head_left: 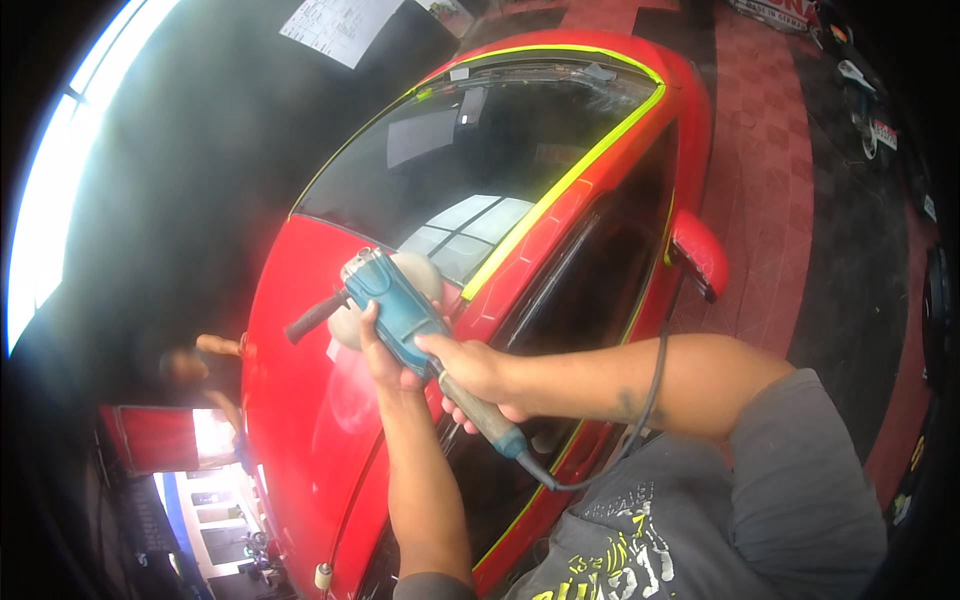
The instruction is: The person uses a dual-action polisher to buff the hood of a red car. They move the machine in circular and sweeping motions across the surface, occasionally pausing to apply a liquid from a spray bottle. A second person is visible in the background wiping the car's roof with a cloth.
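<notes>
A teal power polisher (405,312) lies across the red roof of a car (310,290), close to the taped edge of the windscreen (400,180). Its pale round pad (415,272) shows from under the machine, against or just over the paint; contact is hidden. My left hand (385,355) is wrapped round the polisher's body from below, thumb up along its side. With my right hand (475,375) I grip the rear handle (480,408). A dark side handle (316,316) sticks out to the left, held by neither hand. Whitish haze (355,395) marks the paint near the pad.
The power cord (655,380) loops from the handle past my right forearm. Yellow-green tape (570,190) borders the glass. A red side mirror (697,255) juts out at right. Another person (190,368) is across the car at left. A short antenna (323,576) stands on the roof.
</notes>
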Motion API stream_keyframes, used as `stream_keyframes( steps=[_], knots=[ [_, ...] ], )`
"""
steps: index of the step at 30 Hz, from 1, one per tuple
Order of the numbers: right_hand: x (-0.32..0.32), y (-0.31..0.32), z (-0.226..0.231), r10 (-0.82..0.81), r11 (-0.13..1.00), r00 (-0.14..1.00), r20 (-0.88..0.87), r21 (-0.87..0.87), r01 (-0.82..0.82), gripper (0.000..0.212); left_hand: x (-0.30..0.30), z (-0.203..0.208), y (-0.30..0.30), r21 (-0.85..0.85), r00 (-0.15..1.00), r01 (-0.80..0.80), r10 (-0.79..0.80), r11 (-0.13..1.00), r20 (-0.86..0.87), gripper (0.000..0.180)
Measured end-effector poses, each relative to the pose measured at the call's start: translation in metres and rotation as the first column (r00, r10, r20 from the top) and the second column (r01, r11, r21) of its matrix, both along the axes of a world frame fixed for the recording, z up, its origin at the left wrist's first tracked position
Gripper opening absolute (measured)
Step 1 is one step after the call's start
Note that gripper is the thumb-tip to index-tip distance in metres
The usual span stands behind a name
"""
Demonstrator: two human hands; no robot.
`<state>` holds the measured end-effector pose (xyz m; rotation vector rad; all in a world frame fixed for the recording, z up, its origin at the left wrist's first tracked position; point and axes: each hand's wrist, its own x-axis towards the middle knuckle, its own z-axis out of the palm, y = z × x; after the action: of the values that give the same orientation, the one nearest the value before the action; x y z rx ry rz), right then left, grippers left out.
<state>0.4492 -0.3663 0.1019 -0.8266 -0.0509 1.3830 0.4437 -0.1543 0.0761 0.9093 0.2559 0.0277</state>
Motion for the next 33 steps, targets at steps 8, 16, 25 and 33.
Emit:
stream_keyframes(
  steps=[8, 16, 25, 33],
  knots=[
    [0.045, 0.047, -0.009, -0.141, 0.944, 0.984, 0.107, 0.314, 0.101, 0.052, 0.054, 0.014, 0.07, 0.084, 0.999, 0.04, -0.041, 0.996, 0.005, 0.074],
    [-0.011, -0.013, -0.008, -0.214, 0.94, 0.963, 0.162, 0.303, 0.158, 0.101, 0.011, 0.016, 0.01, 0.095, 0.997, -0.047, 0.053, 0.994, -0.062, 0.072],
    [-0.066, -0.066, 0.01, -0.11, 0.978, 0.986, 0.129, 0.19, 0.084, 0.115, -0.045, 0.019, -0.044, -0.079, 0.997, -0.03, 0.024, 0.996, -0.07, 0.071],
    [-0.08, -0.061, 0.008, -0.11, 0.976, 0.987, 0.114, 0.201, 0.086, 0.116, -0.058, 0.016, -0.036, -0.044, 0.999, -0.016, 0.014, 0.999, -0.046, 0.07]
  ],
)
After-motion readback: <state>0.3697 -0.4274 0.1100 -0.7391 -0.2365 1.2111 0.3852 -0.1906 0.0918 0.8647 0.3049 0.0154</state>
